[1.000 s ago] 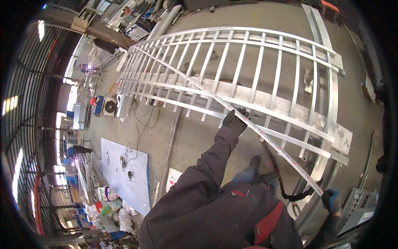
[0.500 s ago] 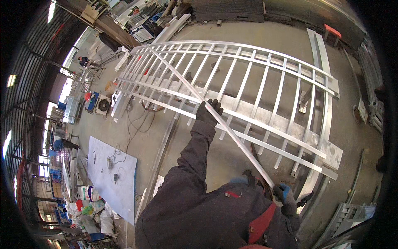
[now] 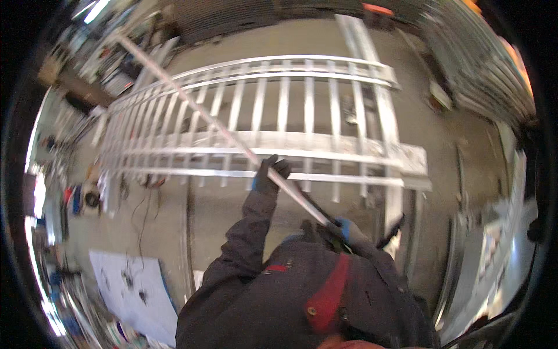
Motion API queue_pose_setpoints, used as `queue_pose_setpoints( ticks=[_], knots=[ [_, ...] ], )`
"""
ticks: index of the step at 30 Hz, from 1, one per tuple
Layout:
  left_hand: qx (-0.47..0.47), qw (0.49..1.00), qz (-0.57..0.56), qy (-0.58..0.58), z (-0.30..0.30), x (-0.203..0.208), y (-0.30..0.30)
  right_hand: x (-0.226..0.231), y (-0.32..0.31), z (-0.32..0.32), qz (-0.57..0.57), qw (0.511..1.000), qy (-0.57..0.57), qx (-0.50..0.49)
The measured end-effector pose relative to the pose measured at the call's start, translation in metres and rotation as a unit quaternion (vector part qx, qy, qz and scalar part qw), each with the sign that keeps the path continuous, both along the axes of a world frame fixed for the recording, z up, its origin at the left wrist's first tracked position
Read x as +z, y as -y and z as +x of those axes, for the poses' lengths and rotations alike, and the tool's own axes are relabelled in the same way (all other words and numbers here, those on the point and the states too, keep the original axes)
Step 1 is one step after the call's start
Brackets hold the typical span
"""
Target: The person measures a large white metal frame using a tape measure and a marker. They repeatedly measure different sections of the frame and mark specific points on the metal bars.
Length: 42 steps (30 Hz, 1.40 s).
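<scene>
A long, thin, silver metal bar [image 3: 218, 125] slants across the view from far left to near right. My left hand [image 3: 272, 173], in a dark glove, is closed round it partway along. At the bar's near end is my right hand [image 3: 344, 232], in a dark and blue glove and closed on it; its fingers are partly hidden. Beneath the bar a large silver metal railing panel [image 3: 343, 159] with a curved top and several crossbars lies on supports. The far end of the bar reaches beyond the panel's upper left side.
Metal beams [image 3: 390, 125] support the panel at the right. A white sheet [image 3: 125, 279] with small dark items lies on the floor at lower left, with a cable running near it. Long metal sections are stacked [image 3: 471, 64] at the far right. Motion smears the edges.
My view has swung right, so the panel sits further left in it. The bar's far end, earlier over the panel's far left rail, now extends past it. Both hands keep hold.
</scene>
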<state>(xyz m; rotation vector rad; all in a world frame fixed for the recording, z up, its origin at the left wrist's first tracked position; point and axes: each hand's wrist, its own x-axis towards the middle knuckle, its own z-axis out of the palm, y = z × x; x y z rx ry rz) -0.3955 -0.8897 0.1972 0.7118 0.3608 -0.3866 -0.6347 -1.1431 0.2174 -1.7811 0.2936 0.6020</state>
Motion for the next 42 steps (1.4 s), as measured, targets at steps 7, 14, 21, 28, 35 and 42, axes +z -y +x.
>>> queue_pose_setpoints(
  ticks=[7,14,21,28,35,42],
  knots=[
    [-0.298,0.881,0.280,0.237,-0.143,0.000,0.079,0.007,-0.013,0.015,0.227,0.960,0.060,-0.154],
    [-0.250,0.907,0.288,0.181,-0.146,0.023,0.055,0.061,-0.029,0.014,0.144,0.981,0.130,-0.016],
    [-0.305,0.891,0.335,0.033,-0.161,0.057,-0.040,0.089,0.000,0.045,-0.063,0.973,0.194,0.106],
    [-0.392,0.855,0.328,0.089,-0.203,0.065,-0.127,0.085,-0.025,0.159,0.377,0.888,0.219,-0.145],
    [-0.505,0.799,0.324,0.036,-0.180,-0.011,-0.253,0.064,-0.069,0.232,0.664,0.690,0.167,-0.235],
    [-0.540,0.745,0.389,0.039,-0.114,-0.029,-0.337,0.044,-0.192,0.225,0.454,0.825,0.132,-0.309]
  ],
)
